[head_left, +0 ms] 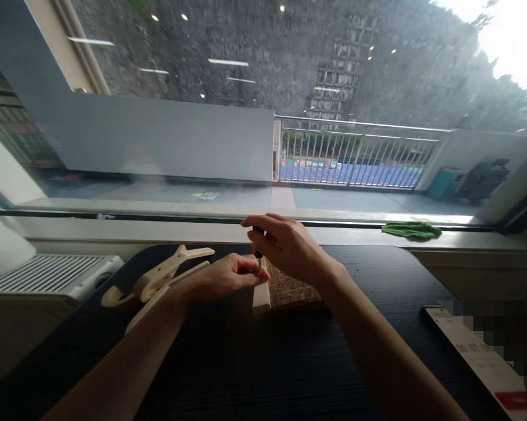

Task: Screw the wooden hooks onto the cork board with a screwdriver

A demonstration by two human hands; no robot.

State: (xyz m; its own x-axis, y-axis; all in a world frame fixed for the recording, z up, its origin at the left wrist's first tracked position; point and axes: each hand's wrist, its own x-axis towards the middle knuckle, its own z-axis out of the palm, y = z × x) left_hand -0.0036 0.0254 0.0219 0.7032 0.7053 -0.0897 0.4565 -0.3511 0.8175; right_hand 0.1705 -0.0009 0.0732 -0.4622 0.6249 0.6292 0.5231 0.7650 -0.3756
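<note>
My right hand [285, 240] is wrapped round the dark handle of a screwdriver [259, 263], which stands upright with its shaft pointing down. Below it lies a pale wooden bar [262, 297] along the left edge of a brown woven panel [289, 286]. The fingers of my left hand [232, 273] are pinched together around the screwdriver's tip at the bar; whatever small thing they may hold is hidden. Several curved pale wooden pieces [158, 280] lie to the left, partly behind my left forearm.
The black table [228, 362] stands against a window sill [202, 231]. A green cloth [411, 230] rests on the sill at right. A white slatted unit [57, 272] is beyond the table's left edge. A pale board with printing [474, 351] lies at the right.
</note>
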